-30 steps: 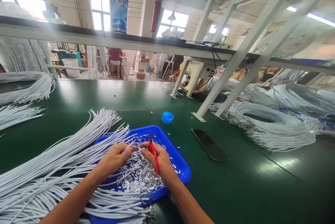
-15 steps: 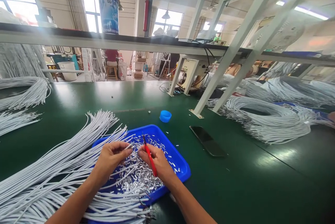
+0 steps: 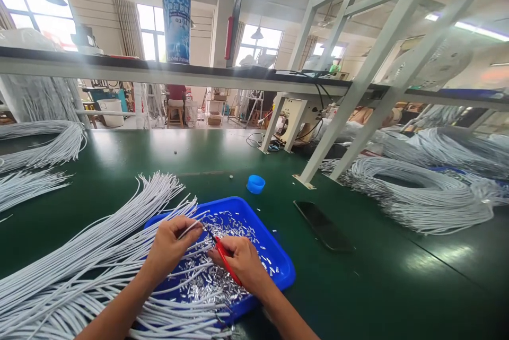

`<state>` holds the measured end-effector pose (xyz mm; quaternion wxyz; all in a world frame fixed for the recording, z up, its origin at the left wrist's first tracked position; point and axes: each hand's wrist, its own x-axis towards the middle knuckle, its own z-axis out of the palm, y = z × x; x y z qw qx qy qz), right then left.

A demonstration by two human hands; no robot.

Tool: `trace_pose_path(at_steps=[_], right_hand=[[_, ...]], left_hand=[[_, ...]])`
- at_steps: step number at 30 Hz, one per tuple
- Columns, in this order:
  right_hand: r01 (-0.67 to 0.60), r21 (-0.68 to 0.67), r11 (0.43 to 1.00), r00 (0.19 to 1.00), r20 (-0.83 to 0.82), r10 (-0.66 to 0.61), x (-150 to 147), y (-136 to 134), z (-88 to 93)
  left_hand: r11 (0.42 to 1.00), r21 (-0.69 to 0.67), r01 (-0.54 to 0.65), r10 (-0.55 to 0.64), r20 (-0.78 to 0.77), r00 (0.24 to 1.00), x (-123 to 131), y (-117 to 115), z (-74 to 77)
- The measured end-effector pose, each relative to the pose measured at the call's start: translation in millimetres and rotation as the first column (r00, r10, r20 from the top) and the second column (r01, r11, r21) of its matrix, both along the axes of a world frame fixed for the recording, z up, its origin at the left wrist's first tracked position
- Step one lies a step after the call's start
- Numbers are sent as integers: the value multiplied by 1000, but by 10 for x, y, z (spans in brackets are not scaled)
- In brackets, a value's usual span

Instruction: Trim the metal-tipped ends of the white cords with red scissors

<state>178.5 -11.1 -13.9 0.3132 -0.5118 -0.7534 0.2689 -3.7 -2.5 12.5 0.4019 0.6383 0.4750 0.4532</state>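
Note:
My left hand [image 3: 173, 244] pinches one white cable [image 3: 193, 227] near its end, over the left part of a blue tray [image 3: 284, 271]. Gripped in my right hand [image 3: 242, 260] is a red-handled tool [image 3: 227, 261] with a narrow dark tip; its exact kind is unclear. That tip points up and left to the cable's end, close to my left fingertips. Whether it touches the cable is too small to tell. Many small shiny metal pieces [image 3: 214, 281] lie scattered in the tray. A thick bundle of white cables [image 3: 99, 244] reaches over the tray's left side, under my left forearm.
A blue cap [image 3: 255, 184] and a dark phone [image 3: 324, 226] lie on the green table [image 3: 358, 292]. Coiled cables [image 3: 429, 202] lie at right, more cable bundles [image 3: 51, 144] at left. White frame legs [image 3: 338, 133] and a shelf holding a blue spray can [image 3: 177, 16] stand ahead.
The tool's tip has swung left and now meets the area of the cable end at my left fingertips. The whole view has tilted slightly upward.

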Motion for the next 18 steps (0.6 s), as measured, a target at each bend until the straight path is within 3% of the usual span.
trace_pose_path(at_steps=[3, 6, 9, 12, 14, 18], right_hand=[[15, 7, 1000, 1000, 19, -15, -7, 5, -25], [17, -20, 1000, 1000, 6, -17, -37, -3, -53], [0, -19, 1000, 999, -44, -1, -63, -18, -55], [-35, 8, 999, 998, -47, 36, -47, -14, -18], [-54, 24, 998, 998, 10, 54, -10, 5, 16], [5, 68, 998, 994, 110, -12, 72, 49, 53]], left_hand=[[986, 157, -51, 76, -156, 985, 11, -6, -10], [980, 189, -67, 99, -167, 981, 14, -13, -24], [996, -82, 37, -35, 20, 999, 8, -18, -24], [894, -374, 246, -147, 273, 951, 5, -17, -25], [889, -393, 236, -122, 292, 949, 9, -13, -36], [947, -303, 105, -55, 170, 984, 10, 13, -71]])
